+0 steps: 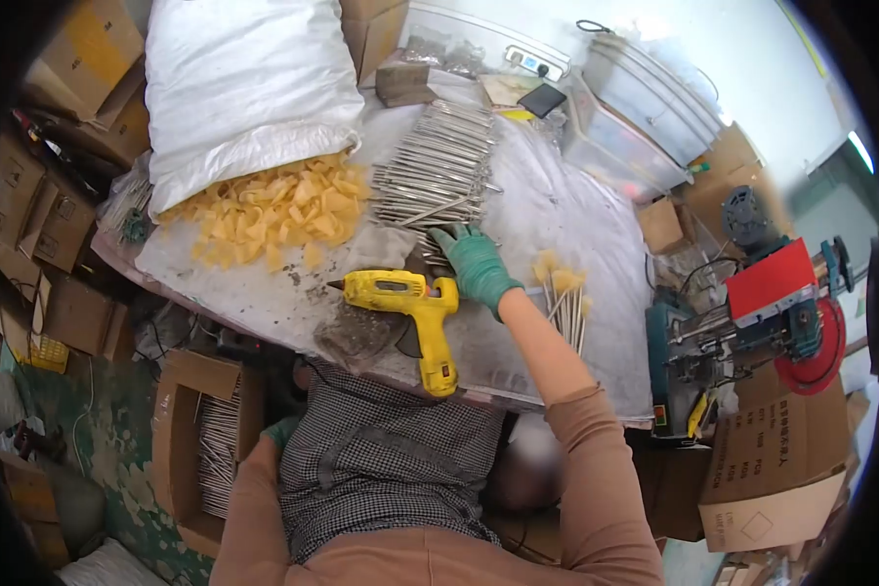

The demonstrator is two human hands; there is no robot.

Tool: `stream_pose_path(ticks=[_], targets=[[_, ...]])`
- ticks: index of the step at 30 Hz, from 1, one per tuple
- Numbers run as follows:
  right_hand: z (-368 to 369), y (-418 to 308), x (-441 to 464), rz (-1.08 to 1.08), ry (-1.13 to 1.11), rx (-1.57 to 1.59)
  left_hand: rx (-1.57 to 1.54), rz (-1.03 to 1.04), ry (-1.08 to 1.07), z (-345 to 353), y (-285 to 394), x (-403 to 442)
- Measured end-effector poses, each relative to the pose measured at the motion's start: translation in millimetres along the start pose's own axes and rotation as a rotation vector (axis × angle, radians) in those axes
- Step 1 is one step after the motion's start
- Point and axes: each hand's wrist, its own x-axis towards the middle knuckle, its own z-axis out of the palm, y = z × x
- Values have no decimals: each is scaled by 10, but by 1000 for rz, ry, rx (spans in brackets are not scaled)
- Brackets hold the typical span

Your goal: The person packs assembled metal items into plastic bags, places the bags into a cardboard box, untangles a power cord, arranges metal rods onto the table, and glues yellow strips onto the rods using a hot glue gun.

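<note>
My right hand (481, 266), in a green glove, reaches over the table to the near end of a pile of thin metal rods (438, 161). Its fingers are stretched out and apart, touching the rods. Just below it lies a yellow glue gun (415, 317), nozzle to the left. To the right of that hand is a small bunch of rods with yellowish pieces on their ends (565, 298). My left hand (283, 430), also in a green glove, hangs low beside my checked apron, near a cardboard box of rods (166, 459); its fingers are hidden.
A white sack (254, 88) spills yellow curled pieces (283, 210) onto the cloth-covered table (606, 361). Clear plastic bins (645, 107) stand at the back right. A machine with a red cover (772, 283) is at the right. Cardboard boxes (776, 459) surround the table.
</note>
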Motion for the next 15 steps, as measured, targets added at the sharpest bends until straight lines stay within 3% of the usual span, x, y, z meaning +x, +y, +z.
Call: stream_pose_path(ticks=[4,5,7,9,12,15], targets=[[16,68,145,-66,-78,76,118,72,60,66,29,151],[35,91,168,-85,-83,53,147,87,85,-299,-520,-119],[-48,76,198,-89,-133,41,211,113,135,-323,-401,-46],[8,54,196,-111,-98,51,291,142,175,-451,-714,-230],[95,111,201,-163,-50,-5,391,221,206,-419,-739,-165],[-57,59,243,-77,-160,56,510,252,215,-172,-195,-63]])
